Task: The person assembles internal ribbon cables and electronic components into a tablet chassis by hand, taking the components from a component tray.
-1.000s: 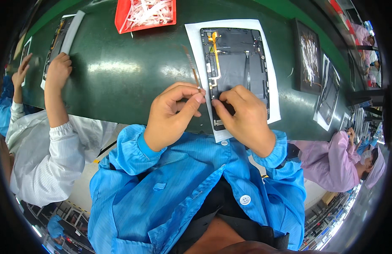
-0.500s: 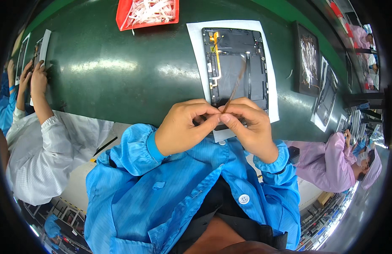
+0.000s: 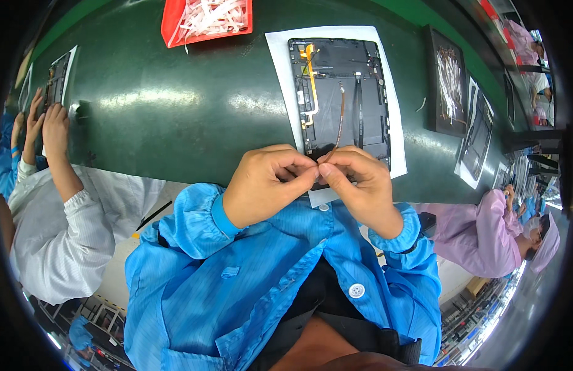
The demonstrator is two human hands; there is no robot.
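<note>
Hands (image 3: 55,128) of another person show far left. A red bin (image 3: 171,23) of scraps (image 3: 211,17) is up top, left of middle. In the middle, the left hand (image 3: 261,185) has finger and thumb close; I cannot tell if it grips. A brown strip (image 3: 341,119) is over a black case (image 3: 329,99) on white paper (image 3: 281,62), its low end held by the right hand (image 3: 363,188). A black tray (image 3: 434,93) is upper right.

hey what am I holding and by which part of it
A thin brown strip, its near end pinched in your right hand. Your left hand is at the same spot; whether it also grips, I can't tell.
</note>
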